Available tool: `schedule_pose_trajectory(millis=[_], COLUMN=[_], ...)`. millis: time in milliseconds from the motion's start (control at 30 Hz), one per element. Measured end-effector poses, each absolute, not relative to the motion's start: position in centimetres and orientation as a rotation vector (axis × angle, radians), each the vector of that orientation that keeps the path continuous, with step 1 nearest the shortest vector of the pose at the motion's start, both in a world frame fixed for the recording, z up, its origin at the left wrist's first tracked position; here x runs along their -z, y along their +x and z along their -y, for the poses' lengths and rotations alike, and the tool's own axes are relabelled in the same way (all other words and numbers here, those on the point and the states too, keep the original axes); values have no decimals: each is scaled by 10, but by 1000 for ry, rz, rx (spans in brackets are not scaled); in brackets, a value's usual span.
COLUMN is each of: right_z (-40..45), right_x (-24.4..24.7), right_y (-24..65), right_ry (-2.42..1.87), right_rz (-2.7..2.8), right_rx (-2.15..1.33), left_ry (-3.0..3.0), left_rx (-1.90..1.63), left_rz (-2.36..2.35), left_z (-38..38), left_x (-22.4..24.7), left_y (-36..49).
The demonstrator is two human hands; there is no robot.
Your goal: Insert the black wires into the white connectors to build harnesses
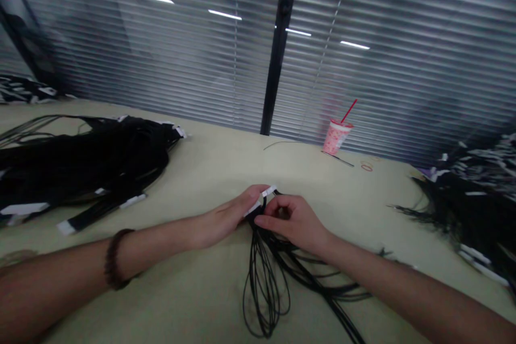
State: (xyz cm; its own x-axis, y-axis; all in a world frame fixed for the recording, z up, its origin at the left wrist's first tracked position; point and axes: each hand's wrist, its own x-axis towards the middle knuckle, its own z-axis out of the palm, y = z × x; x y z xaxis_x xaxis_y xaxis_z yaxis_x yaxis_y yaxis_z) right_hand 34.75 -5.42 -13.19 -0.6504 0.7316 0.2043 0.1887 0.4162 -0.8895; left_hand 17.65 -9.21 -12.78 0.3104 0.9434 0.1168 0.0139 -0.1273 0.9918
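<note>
A bundle of thin black cables [268, 279] lies on the table under both hands, its loops hanging toward me and other strands running off to the lower right. White tag-like pieces [269, 191] stick up at the bundle's top end. My left hand [237, 205] grips that end from the left, with its fingers partly hidden. From the right, my right hand [291, 221] is closed, thumb and fingertips pressed on the black cables just below the white pieces. Exactly which strand it pinches is hard to make out.
Large heaps of black cables with white ends lie at the left [92, 156] and right [479, 220]. Toward the back stand a pink cup [336, 137] with a red straw, a thin pen-like tool [338, 159] and rubber bands [366, 166]. Blinds [193, 64] cover the glass behind the table.
</note>
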Motion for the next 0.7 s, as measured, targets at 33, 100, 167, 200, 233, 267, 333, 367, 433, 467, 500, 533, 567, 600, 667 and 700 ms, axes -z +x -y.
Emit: schedule_pose_trajectory(millis=[33, 100, 167, 200, 233, 267, 333, 367, 433, 467, 500, 533, 567, 600, 667, 700], right_z=[55, 56, 56, 55, 55, 55, 54, 54, 54, 54, 54, 54, 53, 52, 48, 46], right_x=[131, 128, 123, 119, 116, 112, 106, 103, 97, 93, 89, 84, 78, 71, 55, 46], right_y=[346, 346, 346, 347, 348, 349, 351, 351, 353, 355, 357, 359, 363, 366, 376, 381], right_ry=[-799, -825, -819, -815, -816, -825, -848, -856, -872, -886, -899, -902, -892, -872, -805, -781], right_rz=[2100, 2129, 2167, 2184, 2199, 2215, 2253, 2265, 2248, 2211, 2152, 2080, 2003, 1922, 1763, 1695], right_rx=[-1182, -1162, -1190, -1210, -1223, -1226, -1225, -1247, -1374, -1465, -1558, -1647, -1727, -1794, -1908, -1942], left_ry=[1457, 1476, 1518, 1538, 1548, 1547, 1526, 1518, 1513, 1512, 1506, 1494, 1480, 1469, 1462, 1469], left_rx=[-1055, -1059, -1044, -1029, -1017, -1011, -1013, -1017, -1029, -1027, -1020, -1012, -1003, -994, -993, -997], left_rz=[-936, -945, -962, -970, -974, -969, -943, -922, -887, -879, -878, -883, -890, -895, -907, -915], left_z=[91, 91, 91, 92, 94, 95, 98, 99, 100, 100, 100, 99, 99, 99, 98, 98], left_x=[129, 130, 128, 127, 125, 124, 123, 124, 125, 126, 127, 128, 128, 129, 128, 128], left_y=[176, 175, 175, 176, 177, 178, 182, 183, 185, 185, 185, 185, 184, 184, 184, 184])
